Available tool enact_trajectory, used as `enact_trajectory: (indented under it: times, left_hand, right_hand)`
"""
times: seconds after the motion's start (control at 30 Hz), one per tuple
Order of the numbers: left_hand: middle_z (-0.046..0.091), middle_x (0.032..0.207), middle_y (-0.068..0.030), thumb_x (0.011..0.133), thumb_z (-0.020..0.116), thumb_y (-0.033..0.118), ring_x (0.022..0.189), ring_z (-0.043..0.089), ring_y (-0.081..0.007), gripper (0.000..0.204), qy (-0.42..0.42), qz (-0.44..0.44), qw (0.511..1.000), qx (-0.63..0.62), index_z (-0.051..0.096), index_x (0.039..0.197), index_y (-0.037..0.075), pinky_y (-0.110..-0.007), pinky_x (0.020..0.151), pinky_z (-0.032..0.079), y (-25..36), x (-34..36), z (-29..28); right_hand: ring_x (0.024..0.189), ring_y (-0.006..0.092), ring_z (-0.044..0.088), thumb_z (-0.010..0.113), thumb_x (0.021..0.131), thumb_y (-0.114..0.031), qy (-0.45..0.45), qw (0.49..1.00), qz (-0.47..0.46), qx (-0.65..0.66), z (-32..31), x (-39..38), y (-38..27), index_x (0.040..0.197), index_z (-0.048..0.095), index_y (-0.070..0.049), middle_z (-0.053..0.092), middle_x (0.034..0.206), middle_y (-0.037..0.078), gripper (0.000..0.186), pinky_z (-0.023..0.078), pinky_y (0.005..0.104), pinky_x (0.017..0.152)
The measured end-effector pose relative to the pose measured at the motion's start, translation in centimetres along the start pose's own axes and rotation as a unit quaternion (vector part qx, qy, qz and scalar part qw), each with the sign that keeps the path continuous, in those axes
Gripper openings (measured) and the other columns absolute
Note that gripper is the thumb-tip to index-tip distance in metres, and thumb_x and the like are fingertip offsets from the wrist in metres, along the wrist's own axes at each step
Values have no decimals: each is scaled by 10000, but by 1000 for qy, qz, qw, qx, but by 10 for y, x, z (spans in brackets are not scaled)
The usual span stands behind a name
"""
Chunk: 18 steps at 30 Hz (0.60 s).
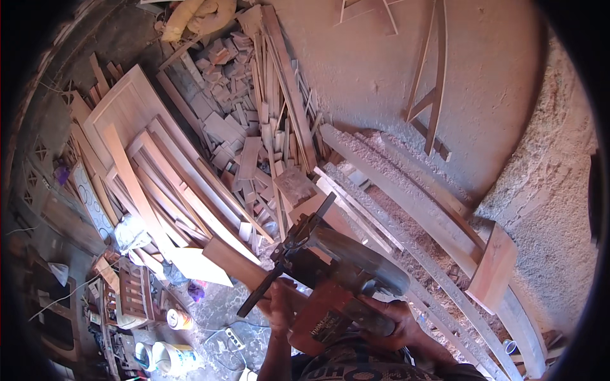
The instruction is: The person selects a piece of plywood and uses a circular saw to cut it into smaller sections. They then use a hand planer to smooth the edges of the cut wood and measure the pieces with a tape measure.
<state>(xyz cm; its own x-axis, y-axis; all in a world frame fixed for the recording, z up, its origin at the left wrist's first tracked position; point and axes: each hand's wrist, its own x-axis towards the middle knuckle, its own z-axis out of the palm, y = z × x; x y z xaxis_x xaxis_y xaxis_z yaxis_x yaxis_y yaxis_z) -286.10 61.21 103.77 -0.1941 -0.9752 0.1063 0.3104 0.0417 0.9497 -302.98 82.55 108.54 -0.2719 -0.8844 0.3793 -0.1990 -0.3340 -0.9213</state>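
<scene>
A power tool with a red housing (325, 317), a dark cylindrical motor body (362, 257) and a flat black plate seen edge-on is held up in front of my chest. Its exact kind does not show clearly. My right hand (399, 320) is closed round the rear part of the tool. On the tool's left side my left hand (279, 308) is closed by the red housing, its grip partly hidden. A short brown board (236, 265) runs out to the left just beyond that hand and passes behind the black plate; I cannot tell whether the hand touches it.
Long dusty beams (406, 184) lie to the right along the wall, with a wood block (494, 270) on them. Offcuts (229, 127) are heaped at the back. Panels and planks (136, 101) lean at left. White buckets (175, 359) and a power strip (235, 338) stand on the floor.
</scene>
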Motion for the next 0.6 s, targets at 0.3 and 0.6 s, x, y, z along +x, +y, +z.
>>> enact_trajectory:
  times: [0.3,0.6]
  left_hand:
    - [591,1078,-55,924,700,194,951,564,-117,397,-56,-133,982,123,510,1231,27,-280,788,487,-133,33,-39]
    - [576,1253,-138,904,682,272,1053,603,-243,580,-72,-200,940,268,455,1374,20,-387,835,514,-180,13,-103]
  right_hand:
    - [1050,271,696,798,745,-112,-3,977,147,-153,24,28,61,1442,467,-25,696,1148,211,776,531,350,892]
    - [1145,261,646,790,751,-136,56,923,364,-116,39,42,119,1447,452,-18,659,1233,218,783,516,377,956]
